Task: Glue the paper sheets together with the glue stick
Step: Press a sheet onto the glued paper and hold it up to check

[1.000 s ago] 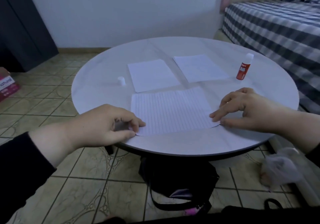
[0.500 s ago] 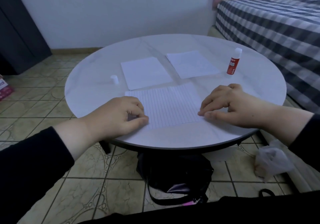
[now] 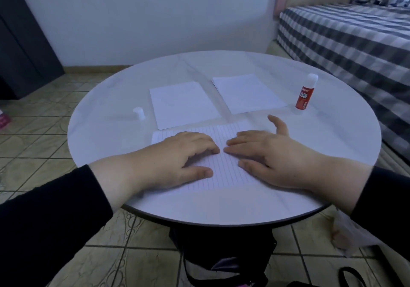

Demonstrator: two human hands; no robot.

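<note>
Apparently both hands are pressing a lined sheet (image 3: 224,173) flat on the counter (image 3: 111,131): left hand (image 3: 177,155) with fingers loosely bent, right hand (image 3: 268,155) spread, each grip pinching nothing. Whether a glued sheet is lying beneath is hidden. Beyond the fingertips two plain sheets (image 3: 184,104) (image 3: 246,93) are still waiting; the glue stick (image 3: 305,96) is standing uncapped, far right of the right hand.

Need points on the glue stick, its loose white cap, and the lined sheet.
glue stick (image 3: 304,97): head view, on the red label.
white cap (image 3: 138,113): head view, on its side wall.
lined sheet (image 3: 226,171): head view, on the bare strip between the two hands.
</note>
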